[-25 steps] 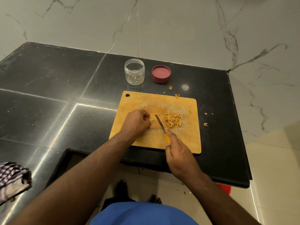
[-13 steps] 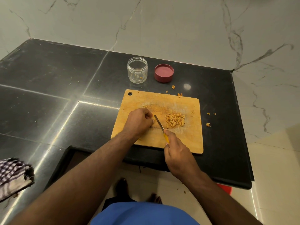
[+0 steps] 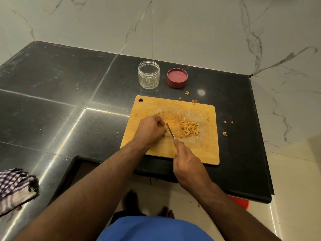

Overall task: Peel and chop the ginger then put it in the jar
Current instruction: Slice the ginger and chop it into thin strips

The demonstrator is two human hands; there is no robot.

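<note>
A small heap of chopped orange-yellow ginger sticks (image 3: 189, 129) lies on the right half of the rectangular wooden cutting board (image 3: 205, 150), which rests on the black polished stone countertop (image 3: 69, 101). Just left of this heap, the left hand (image 3: 150, 130) is on the board with its fingers curled downward; they seem to press on a piece of ginger, but that piece is hidden under the fingers, so I cannot tell what it looks like. The right hand (image 3: 188, 166) grips a small knife with a yellow handle and a narrow metal blade (image 3: 170, 130); the forefinger lies along the top of the handle and the other fingers are closed around it. The blade points away from the person and stands just beside the left fingertips, between them and the heap. A few loose ginger scraps (image 3: 225, 133) lie on the countertop to the right of the board and behind its far edge. Behind the board stands an open, clear round plastic jar (image 3: 148, 74), upright, with a few small ginger bits at the bottom. Its dark red round lid (image 3: 177, 77) lies near the jar's right side, not touching it. At the left edge, a checked purple-and-white cloth (image 3: 15, 188) rests on the countertop, well apart from the board.
</note>
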